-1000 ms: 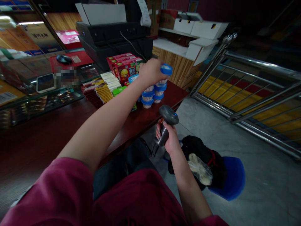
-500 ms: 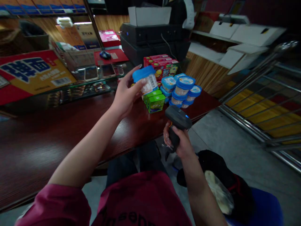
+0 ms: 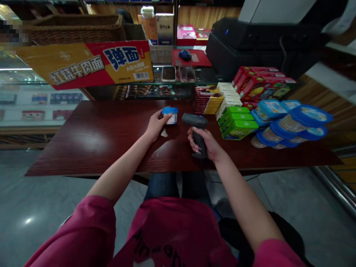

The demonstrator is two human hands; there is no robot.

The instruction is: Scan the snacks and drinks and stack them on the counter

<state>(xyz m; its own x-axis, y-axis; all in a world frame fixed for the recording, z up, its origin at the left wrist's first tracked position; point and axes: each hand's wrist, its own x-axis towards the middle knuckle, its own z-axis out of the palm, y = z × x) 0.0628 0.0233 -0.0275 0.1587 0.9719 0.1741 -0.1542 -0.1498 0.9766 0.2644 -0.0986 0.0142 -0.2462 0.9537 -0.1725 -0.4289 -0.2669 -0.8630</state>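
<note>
Over the middle of the dark red-brown table, my left hand grips a small blue-lidded tub with a printed label on its side. My right hand is wrapped round the handle of a black barcode scanner, whose head points left toward the tub. Scanner and tub are a short gap apart. On the right, more blue-lidded tubs are stacked. Beside them stand green boxes, pale boxes and a pile of red-and-yellow packets.
Red boxes stand behind the tubs, near a black machine. A glass counter carries a phone, a computer mouse and a large noodle carton. A wicker basket sits behind the carton. The table's front edge is close to my legs.
My view has swung left. My left hand has brought the tub from above the green boxes to the table's middle. The scanner in my right hand now faces the tub.
</note>
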